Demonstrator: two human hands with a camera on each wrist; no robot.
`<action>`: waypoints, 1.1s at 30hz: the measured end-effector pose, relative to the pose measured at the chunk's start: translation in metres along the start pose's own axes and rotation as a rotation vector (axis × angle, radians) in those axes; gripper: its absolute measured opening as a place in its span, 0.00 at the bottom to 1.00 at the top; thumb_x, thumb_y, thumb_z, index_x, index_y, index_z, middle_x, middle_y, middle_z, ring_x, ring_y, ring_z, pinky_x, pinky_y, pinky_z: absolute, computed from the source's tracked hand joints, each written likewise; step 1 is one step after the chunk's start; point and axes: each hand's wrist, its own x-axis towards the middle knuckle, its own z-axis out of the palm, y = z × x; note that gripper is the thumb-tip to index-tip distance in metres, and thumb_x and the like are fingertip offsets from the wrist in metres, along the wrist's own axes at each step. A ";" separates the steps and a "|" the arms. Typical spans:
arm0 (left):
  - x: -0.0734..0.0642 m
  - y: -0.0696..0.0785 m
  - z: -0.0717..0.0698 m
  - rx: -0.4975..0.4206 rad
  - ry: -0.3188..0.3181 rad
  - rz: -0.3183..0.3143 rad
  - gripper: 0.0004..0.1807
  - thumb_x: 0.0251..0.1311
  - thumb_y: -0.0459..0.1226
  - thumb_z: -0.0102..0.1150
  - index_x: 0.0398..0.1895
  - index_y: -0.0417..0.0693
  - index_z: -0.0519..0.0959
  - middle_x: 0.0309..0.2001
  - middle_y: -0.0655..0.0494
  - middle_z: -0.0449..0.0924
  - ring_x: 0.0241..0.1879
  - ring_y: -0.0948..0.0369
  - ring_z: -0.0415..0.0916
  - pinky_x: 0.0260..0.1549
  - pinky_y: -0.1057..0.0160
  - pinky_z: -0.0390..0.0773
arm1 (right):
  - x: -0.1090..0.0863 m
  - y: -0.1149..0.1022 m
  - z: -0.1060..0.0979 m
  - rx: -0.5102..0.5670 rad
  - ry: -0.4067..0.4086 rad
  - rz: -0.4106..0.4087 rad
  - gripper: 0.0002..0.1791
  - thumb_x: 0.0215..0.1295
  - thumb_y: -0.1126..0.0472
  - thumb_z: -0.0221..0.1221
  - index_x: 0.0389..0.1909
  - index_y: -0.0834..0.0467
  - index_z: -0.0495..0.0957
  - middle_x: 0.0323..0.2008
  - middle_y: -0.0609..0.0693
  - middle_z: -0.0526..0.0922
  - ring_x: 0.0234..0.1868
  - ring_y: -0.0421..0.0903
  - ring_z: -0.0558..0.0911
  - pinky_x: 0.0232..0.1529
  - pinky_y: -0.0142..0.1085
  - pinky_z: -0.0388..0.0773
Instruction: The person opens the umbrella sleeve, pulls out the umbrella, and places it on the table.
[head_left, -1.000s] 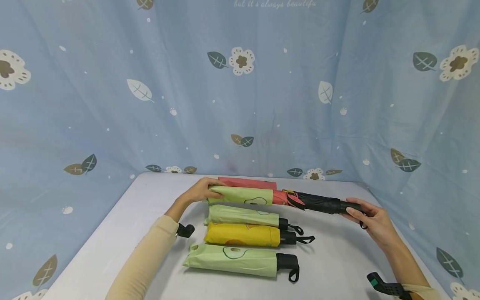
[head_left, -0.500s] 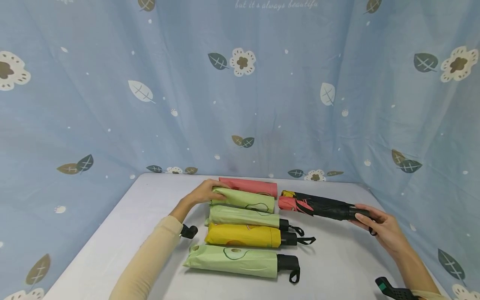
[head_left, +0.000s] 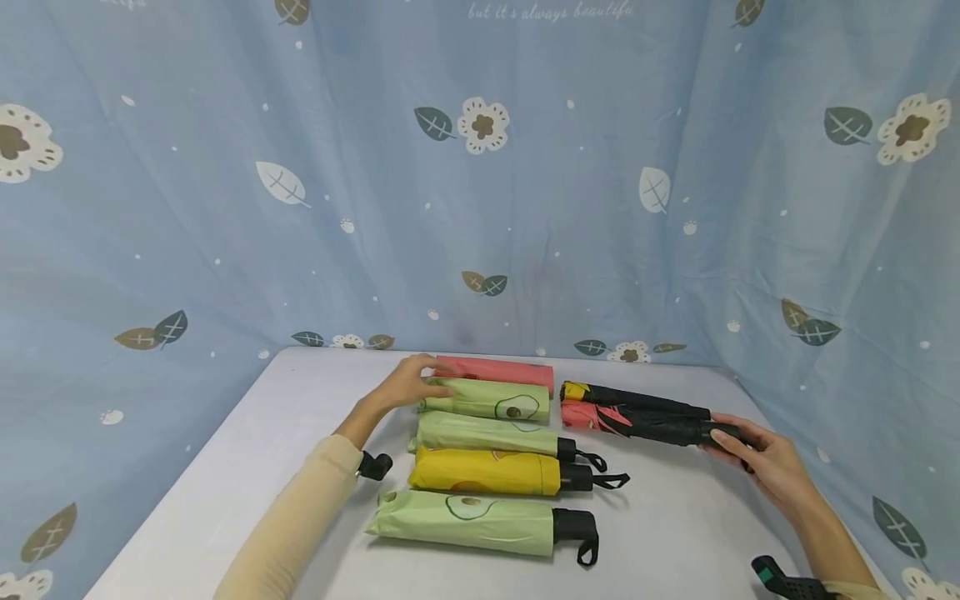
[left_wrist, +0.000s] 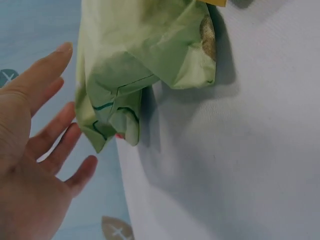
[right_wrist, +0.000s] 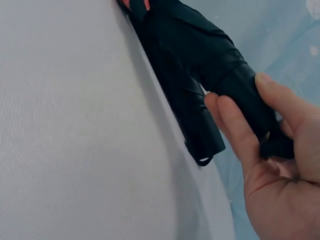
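Note:
My right hand pinches the handle of a folded black umbrella with a pink-patterned end. In the right wrist view, thumb and fingers sit on either side of that black handle. A second folded black umbrella, its end yellow, lies right behind it. On the far left, my left hand has its fingers spread around the end of a flat green umbrella sleeve printed with an avocado. Left wrist view: the fingers are loosely bent beside the green fabric.
A pink sleeve lies at the table's back edge. Toward the front lie a green sleeved umbrella, a yellow one and another green one, black handles to the right. A blue curtain hangs behind the white table.
The right hand has drawn the pink-ended umbrella rightward out of the green sleeve and lowered it in front of the yellow-ended one. The left hand has let go of the sleeve, which now lies lower.

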 end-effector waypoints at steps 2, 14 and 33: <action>-0.003 0.002 -0.002 0.013 0.017 0.008 0.26 0.58 0.42 0.70 0.58 0.41 0.79 0.59 0.41 0.78 0.63 0.42 0.70 0.61 0.35 0.66 | 0.000 -0.001 0.000 -0.026 0.012 0.022 0.31 0.70 0.61 0.58 0.71 0.65 0.62 0.51 0.35 0.77 0.46 0.46 0.88 0.50 0.37 0.80; -0.022 0.009 -0.009 0.035 0.044 0.022 0.23 0.58 0.45 0.69 0.55 0.46 0.81 0.51 0.48 0.83 0.50 0.50 0.78 0.45 0.53 0.77 | 0.009 0.012 0.002 -0.200 0.165 0.077 0.36 0.64 0.55 0.65 0.67 0.69 0.66 0.44 0.34 0.75 0.40 0.38 0.88 0.45 0.34 0.82; -0.037 0.004 0.000 -0.104 -0.177 0.015 0.27 0.56 0.47 0.70 0.58 0.46 0.79 0.51 0.46 0.83 0.50 0.52 0.80 0.50 0.52 0.79 | 0.007 0.016 0.008 -0.327 0.247 0.115 0.37 0.68 0.54 0.61 0.68 0.74 0.60 0.55 0.54 0.74 0.36 0.40 0.89 0.43 0.33 0.83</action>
